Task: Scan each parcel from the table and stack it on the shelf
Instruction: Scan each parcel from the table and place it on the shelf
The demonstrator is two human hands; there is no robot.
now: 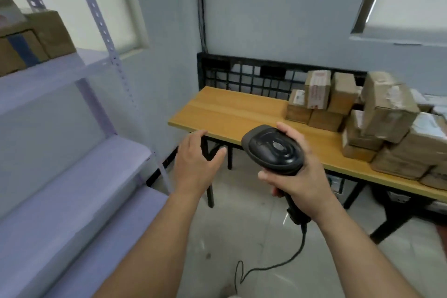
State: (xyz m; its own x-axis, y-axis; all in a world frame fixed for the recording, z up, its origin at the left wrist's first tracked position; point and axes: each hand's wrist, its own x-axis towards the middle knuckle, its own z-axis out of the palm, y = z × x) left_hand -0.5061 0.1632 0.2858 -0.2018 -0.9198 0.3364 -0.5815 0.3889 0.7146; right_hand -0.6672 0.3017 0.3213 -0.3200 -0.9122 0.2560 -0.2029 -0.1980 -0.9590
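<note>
— First entry?
— Scanner (275, 150), black, corded. The right hand (300, 179) grips its handle; the cable (278, 265) trails below.
— The left hand (196, 164)?
— Fingers loosely spread, holding nothing, just before the table (229, 110) corner.
— Stock?
— Brown parcels (387, 113) piled on the table's right end; a few boxes (36, 41) on the upper level of the shelf (72, 176) at left.
— Markings?
— One upright parcel carries a white label (318, 89) with red print, too blurred to read.

Single head-worn view, looking forward and down, hands (242, 164) close below, table (217, 113) beyond, shelf (72, 176) left
</note>
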